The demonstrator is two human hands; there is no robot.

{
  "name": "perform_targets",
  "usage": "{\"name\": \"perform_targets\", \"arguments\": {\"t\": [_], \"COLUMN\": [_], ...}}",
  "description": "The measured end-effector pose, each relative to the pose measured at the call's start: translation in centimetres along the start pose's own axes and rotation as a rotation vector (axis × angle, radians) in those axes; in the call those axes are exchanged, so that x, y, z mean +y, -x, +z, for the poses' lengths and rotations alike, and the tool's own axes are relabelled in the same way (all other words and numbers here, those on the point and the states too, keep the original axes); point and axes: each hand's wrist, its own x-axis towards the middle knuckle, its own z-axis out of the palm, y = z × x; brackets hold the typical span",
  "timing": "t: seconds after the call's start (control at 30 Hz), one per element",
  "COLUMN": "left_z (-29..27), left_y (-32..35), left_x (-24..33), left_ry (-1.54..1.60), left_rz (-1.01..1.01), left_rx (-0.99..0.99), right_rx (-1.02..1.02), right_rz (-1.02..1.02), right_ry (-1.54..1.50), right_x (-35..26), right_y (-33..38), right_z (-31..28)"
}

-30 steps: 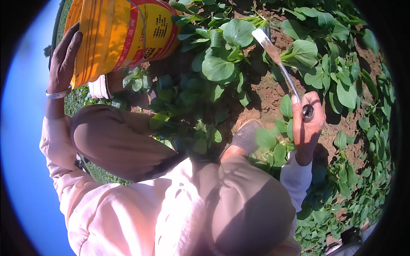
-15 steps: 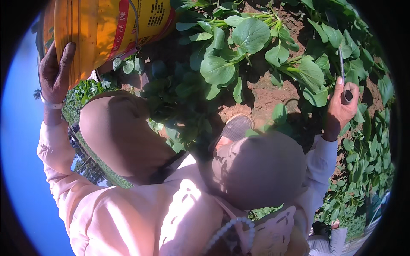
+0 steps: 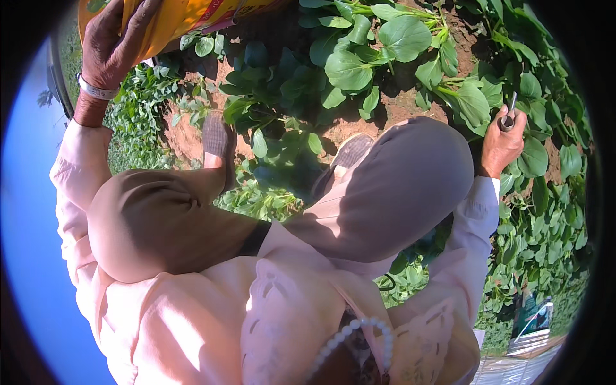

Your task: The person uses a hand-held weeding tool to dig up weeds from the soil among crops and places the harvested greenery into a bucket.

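My left hand [image 3: 115, 48] grips the edge of a yellow-orange bucket [image 3: 183, 22] with a red stripe, at the upper left. The bucket is partly cut off by the top of the picture. Out to the right, my right hand [image 3: 502, 144] is closed around a metal hand tool [image 3: 507, 122] with a hollow, round handle end. A short stretch of its thin shank shows above the fist; the far end is lost among the leaves. Broad-leaved green vegetable plants [image 3: 350, 69] grow in front of me, between the two hands.
My bent knees [image 3: 410, 186] take up the middle. Shoes [image 3: 218, 138] stand on reddish soil [image 3: 401, 106] among the plants. Dense leafy rows [image 3: 539, 256] run down the right side. Behind them at the lower right lies a pale sheeted strip [image 3: 520, 366].
The bucket and my left hand have shifted up, so less of the bucket shows. My knees have spread apart, and my left shoe has come into view. Less of the tool is visible.
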Motion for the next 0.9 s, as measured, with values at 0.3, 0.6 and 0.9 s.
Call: {"name": "perform_targets", "arguments": {"t": [0.3,0.6,0.9], "left_z": [1.3,0.9,0.6], "left_y": [-1.9,-1.6,-2.4], "left_x": [2.0,2.4,4.5], "left_ry": [0.117,-0.026,-0.034], "left_rz": [0.152,0.089,0.119], "left_rx": [0.004,-0.053,-0.136], "right_rx": [0.030,-0.058,0.075], "right_rz": [0.074,0.299,0.619], "right_ry": [-0.010,-0.462,-0.708], "right_x": [0.4,-0.9,-4.2], "right_y": [0.0,-1.1,-2.2], "right_z": [-0.5,-4.6,-15.3]}}
